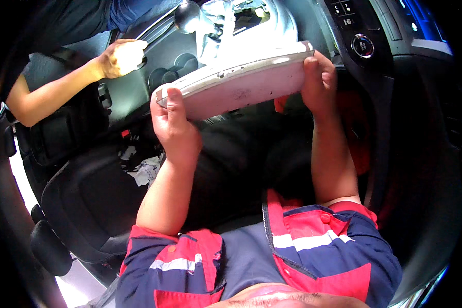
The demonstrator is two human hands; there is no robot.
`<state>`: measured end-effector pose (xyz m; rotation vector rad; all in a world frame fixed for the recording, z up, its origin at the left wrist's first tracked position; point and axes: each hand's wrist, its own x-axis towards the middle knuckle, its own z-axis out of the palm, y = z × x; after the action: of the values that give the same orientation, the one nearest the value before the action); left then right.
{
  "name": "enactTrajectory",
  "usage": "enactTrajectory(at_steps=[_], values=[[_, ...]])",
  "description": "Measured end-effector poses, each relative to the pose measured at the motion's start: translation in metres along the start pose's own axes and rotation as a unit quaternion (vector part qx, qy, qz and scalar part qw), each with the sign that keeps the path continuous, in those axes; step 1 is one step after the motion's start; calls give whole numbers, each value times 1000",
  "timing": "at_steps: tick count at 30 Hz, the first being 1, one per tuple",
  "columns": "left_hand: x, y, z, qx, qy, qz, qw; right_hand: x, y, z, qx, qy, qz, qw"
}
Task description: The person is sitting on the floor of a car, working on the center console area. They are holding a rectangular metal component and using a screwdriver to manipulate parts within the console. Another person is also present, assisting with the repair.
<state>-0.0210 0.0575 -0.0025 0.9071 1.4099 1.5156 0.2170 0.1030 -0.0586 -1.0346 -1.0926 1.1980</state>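
Note:
A flat, slightly curved panel [246, 84] with a scuffed, dirty pinkish-white face and a pale rim is held up in front of me. Its exact kind cannot be made out. My left hand [175, 123] is closed on its left end, thumb lying on the near face. At the other end my right hand [319, 84] grips it, thumb near the top corner. Just beyond the panel, a gear lever with a dark round knob [188, 17] rises from the centre console. Strong glare washes out the console parts behind the panel.
Another person's closed hand [122, 58] is over the console at left. Cup holders [172, 69] lie between that hand and the panel. A dark seat [92, 200] is at lower left, with crumpled paper [145, 171] beside it. The dashboard has a round button [362, 46] at right.

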Motion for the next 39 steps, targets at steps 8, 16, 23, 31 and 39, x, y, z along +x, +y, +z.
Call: enactTrajectory(at_steps=[8, 16, 23, 31, 39], values=[[10, 19, -25, -95, 38, -28, 994, 0, -14, 15, 14, -159, -27, 987], [7, 15, -47, -255, 7, -155, 954, -2, -12, 20, -186, -121, -56, 973], [21, 3, -75, -303, 53, -175, 935, 25, -50, 89, -455, -219, -104, 857], [21, 7, -88, -335, 13, -165, 928, 70, -28, 108, -665, -321, -243, 629], [25, 1, -89, -352, 54, -177, 917, 82, -29, 133, -762, -304, -180, 542]])
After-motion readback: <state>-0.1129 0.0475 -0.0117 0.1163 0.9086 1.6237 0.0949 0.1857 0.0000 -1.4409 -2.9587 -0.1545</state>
